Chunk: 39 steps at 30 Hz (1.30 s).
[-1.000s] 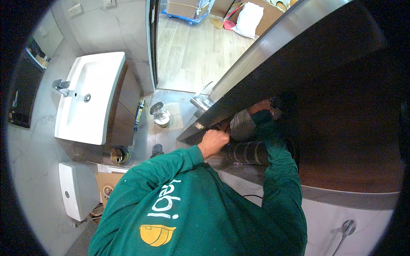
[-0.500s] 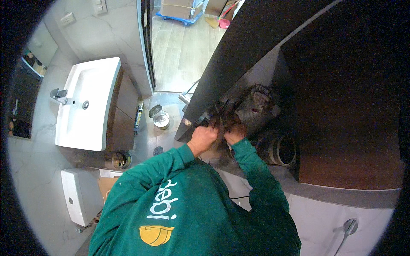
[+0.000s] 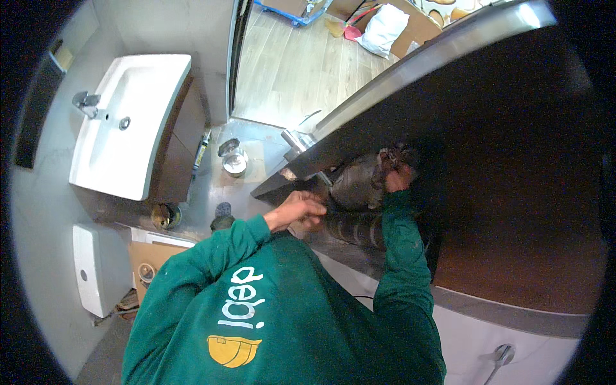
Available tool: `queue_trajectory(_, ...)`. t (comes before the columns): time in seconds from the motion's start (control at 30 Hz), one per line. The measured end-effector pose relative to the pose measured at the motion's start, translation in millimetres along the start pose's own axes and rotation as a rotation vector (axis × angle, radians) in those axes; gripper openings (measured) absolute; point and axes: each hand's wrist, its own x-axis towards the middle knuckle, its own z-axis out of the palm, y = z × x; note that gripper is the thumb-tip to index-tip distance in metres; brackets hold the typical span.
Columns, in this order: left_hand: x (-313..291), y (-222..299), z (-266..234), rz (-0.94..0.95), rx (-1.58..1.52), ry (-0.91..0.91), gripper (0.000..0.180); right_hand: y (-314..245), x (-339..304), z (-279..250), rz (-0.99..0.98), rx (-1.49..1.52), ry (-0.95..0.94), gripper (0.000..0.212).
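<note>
A: Overhead, bathroom ceiling void: where are your 2 hands?

B: Your left hand (image 3: 298, 208) is curled, fingers bent over the near end of the ribbed flexible duct (image 3: 356, 228), which lies along the ledge just under the dark ceiling panel (image 3: 410, 83). Your right hand (image 3: 396, 173) is raised deeper into the opening, closed around the upper edge of the grey foil-like duct sleeve (image 3: 356, 183); what its fingertips pinch there is too dark to tell.

A: And the 2 duct pieces?

B: The sleeve sits just above the ribbed duct, touching it, both tucked inside the cavity between your hands.

A: Containers below?

B: 1 small round metal tin (image 3: 234, 163) stands open on the grey floor near the doorway; its inside looks pale, contents unclear. A caulking tube (image 3: 201, 149) lies just beside it, against the vanity. The white washbasin (image 3: 128, 122) holds nothing but its drain. A white toilet cistern (image 3: 96, 269) is by your left shoulder. Cardboard boxes (image 3: 410, 25) rest on the wooden floor beyond, with a white bag (image 3: 384, 29) on 1 of them.
</note>
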Motion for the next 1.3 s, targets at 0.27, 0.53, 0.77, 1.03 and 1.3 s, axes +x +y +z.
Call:
queue_trajectory(0.27, 40.9, 1.6, 25.2, 0.406, -0.246, 0.02, 0.036, -54.8, -20.7, -14.0, -0.36, -0.628, 0.156, 0.026)
queue_trajectory(0.53, 90.3, -11.9, 53.2, 0.354, -0.876, 0.169, 0.013, -51.9, -7.0, 32.5, -0.455, -1.277, -0.543, 0.03)
queue_trajectory(0.77, 92.2, -15.5, 56.4, 0.404, -0.975, 0.219, 0.01, -69.7, -1.0, 23.7, -0.472, -1.296, -0.585, 0.035)
queue_trajectory(1.03, 89.8, -11.9, 53.8, 0.4, -1.01, 0.232, 0.01, -74.2, -3.8, 38.1, -0.583, -1.275, -0.405, 0.034)
queue_trajectory(1.3, 80.3, -11.4, 52.8, 0.441, -0.712, 0.329, 0.016, -80.2, -1.5, 41.9, -0.564, -1.216, -0.374, 0.034)
